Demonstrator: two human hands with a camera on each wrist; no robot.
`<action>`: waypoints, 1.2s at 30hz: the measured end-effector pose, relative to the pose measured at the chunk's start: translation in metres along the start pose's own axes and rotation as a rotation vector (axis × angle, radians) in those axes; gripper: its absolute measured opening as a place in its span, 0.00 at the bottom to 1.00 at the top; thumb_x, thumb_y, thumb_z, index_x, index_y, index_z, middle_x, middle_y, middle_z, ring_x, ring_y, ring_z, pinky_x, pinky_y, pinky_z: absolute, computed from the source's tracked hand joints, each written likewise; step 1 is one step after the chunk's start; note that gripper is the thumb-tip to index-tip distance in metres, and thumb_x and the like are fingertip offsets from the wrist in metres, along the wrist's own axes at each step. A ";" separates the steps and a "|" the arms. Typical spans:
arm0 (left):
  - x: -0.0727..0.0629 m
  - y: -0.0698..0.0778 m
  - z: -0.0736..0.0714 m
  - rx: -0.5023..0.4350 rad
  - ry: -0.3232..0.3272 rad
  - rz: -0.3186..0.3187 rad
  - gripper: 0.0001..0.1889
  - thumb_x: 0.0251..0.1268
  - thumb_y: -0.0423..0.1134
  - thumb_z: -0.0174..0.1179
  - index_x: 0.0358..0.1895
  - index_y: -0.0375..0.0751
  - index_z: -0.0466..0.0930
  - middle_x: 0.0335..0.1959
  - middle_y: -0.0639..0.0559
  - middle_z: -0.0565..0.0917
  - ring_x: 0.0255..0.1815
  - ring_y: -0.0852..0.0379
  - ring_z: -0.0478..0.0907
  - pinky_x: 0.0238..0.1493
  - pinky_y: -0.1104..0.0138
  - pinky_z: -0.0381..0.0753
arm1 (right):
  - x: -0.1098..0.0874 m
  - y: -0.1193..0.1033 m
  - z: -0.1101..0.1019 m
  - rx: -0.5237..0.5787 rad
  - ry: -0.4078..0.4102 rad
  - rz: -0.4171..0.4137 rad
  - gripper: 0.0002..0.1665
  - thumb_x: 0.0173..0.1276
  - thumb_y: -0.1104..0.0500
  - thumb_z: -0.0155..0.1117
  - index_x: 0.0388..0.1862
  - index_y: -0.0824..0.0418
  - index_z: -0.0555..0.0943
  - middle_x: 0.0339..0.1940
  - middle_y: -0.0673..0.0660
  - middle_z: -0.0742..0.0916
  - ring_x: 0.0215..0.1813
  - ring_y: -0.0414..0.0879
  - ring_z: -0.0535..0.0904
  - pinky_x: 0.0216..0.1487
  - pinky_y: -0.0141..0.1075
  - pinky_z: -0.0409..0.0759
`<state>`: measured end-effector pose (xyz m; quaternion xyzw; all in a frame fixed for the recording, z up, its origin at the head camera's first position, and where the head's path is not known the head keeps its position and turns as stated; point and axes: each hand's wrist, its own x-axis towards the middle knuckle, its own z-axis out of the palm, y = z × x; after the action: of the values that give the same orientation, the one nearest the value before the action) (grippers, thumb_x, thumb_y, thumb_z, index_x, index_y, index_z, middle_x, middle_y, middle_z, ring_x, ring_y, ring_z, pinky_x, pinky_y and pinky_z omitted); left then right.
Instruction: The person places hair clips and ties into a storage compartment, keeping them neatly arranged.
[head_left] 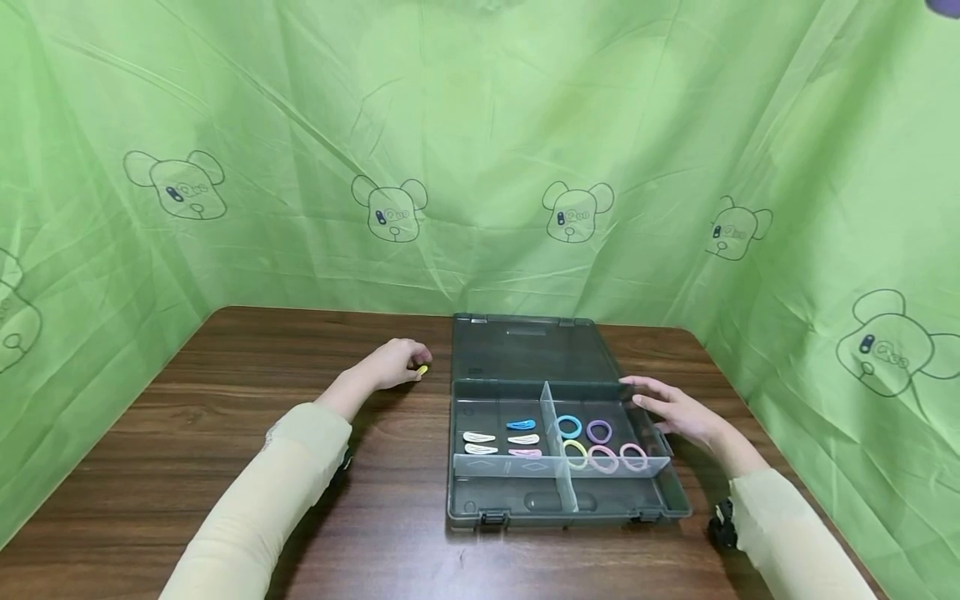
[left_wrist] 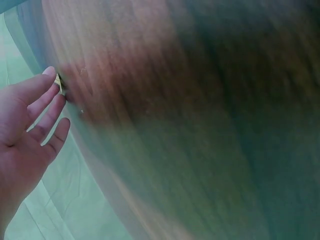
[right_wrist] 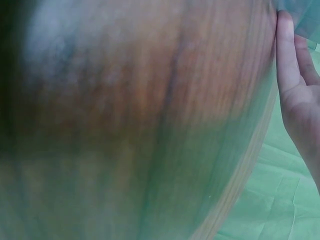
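Note:
My left hand [head_left: 396, 363] is left of the box's raised lid, pinching a small yellow hair clip [head_left: 422, 369] between thumb and fingertips, close over the table. In the left wrist view only a sliver of the clip shows at the fingertips. A translucent dark grey divided box [head_left: 510, 492] lies with its lid [head_left: 525, 354] folded back. Its back left compartment holds a blue hair clip [head_left: 521, 425], a pink one [head_left: 525, 453] and several whitish ones. My right hand [head_left: 678, 412] rests on the right wall, thumb and fingers extended along it.
In the back right compartment lie several hair ties: blue [head_left: 568, 427], purple [head_left: 598, 432], yellow [head_left: 575, 454] and pink [head_left: 633, 457]. Pale dividers [head_left: 510, 467] separate the compartments. The brown wooden table [head_left: 225, 400] meets a green cloth [head_left: 480, 100] behind and at both sides.

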<state>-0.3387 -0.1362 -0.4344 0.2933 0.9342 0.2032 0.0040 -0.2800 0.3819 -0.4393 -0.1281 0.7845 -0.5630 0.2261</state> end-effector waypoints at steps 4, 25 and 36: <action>0.001 -0.002 0.001 0.012 0.001 -0.008 0.12 0.53 0.29 0.66 0.42 0.36 0.81 0.35 0.47 0.82 0.38 0.52 0.79 0.44 0.59 0.78 | 0.001 -0.001 0.000 -0.005 -0.002 0.003 0.29 0.75 0.53 0.48 0.72 0.57 0.58 0.64 0.72 0.70 0.56 0.48 0.77 0.47 0.51 0.80; 0.003 -0.001 0.005 0.000 0.007 0.019 0.07 0.51 0.25 0.62 0.33 0.39 0.82 0.27 0.51 0.81 0.32 0.55 0.78 0.38 0.64 0.76 | 0.004 0.003 -0.001 -0.026 0.012 0.014 0.28 0.74 0.52 0.49 0.71 0.55 0.60 0.63 0.70 0.71 0.56 0.48 0.77 0.47 0.51 0.80; 0.003 0.002 0.005 -0.012 0.039 0.018 0.05 0.50 0.26 0.63 0.28 0.39 0.79 0.22 0.54 0.79 0.27 0.60 0.74 0.35 0.67 0.74 | 0.003 0.002 -0.002 -0.041 0.015 0.012 0.30 0.74 0.52 0.50 0.71 0.57 0.59 0.65 0.72 0.69 0.57 0.47 0.76 0.47 0.50 0.79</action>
<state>-0.3390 -0.1308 -0.4382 0.2975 0.9302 0.2144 -0.0144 -0.2831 0.3827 -0.4410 -0.1240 0.7983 -0.5464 0.2209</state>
